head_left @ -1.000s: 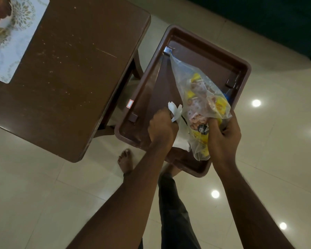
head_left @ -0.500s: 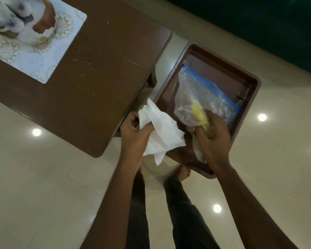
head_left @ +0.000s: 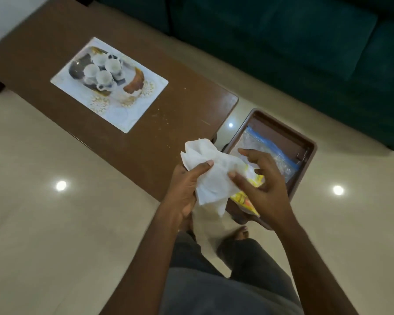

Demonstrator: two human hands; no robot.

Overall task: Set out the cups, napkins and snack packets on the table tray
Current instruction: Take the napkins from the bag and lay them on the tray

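Napkins [head_left: 210, 171], a crumpled white bunch, hang just off the wooden table's [head_left: 168, 144] near corner, pinched between the thumb and curled fingers of the left hand [head_left: 185, 192]. The right hand [head_left: 265, 185] meets them with fingers spread and loosely bent, thumb tip touching the paper. Off the table's short end a brown tub [head_left: 280, 135] holds a clear zip bag [head_left: 271, 155] and yellow snack packets [head_left: 241, 198]. White cups [head_left: 104, 69] cluster on a patterned mat [head_left: 132, 117] well inside the table's edges, bare wood around it. A green sofa [head_left: 282, 53] runs along the table's far side.
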